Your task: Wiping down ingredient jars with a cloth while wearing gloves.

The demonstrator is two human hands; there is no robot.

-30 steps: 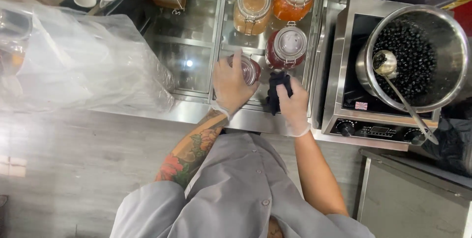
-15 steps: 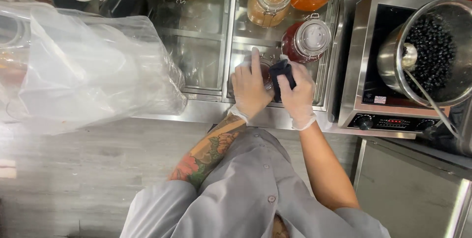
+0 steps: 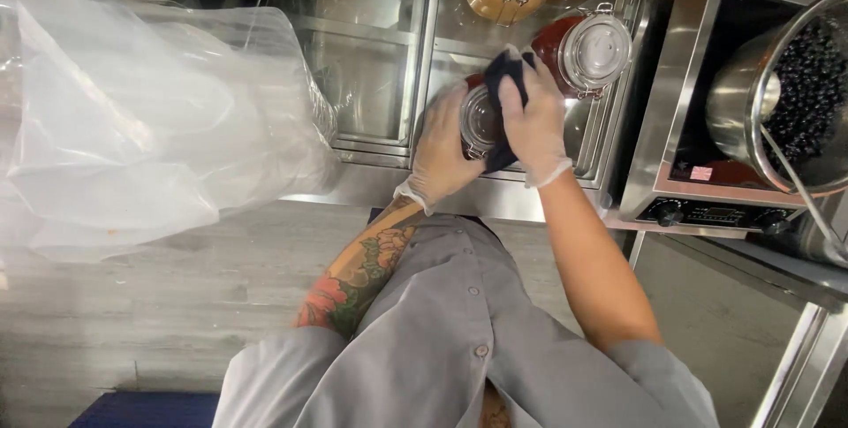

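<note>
Below, steel counter [image 3: 495,198], grey wood floor [image 3: 132,322]; left hand [image 3: 442,150] grips jar [image 3: 481,119], right hand [image 3: 534,123] clamps cloth [image 3: 508,79].

There is just one camera. It sits on the person's head and looks almost straight down. The person's grey shirt [image 3: 459,340] fills the bottom of the picture, very close. The arms reach up the middle to the steel bench [image 3: 424,189], which lies across the top, near too. The wood floor [image 3: 132,322] shows far below on the left. No other view shares this scene.
</note>
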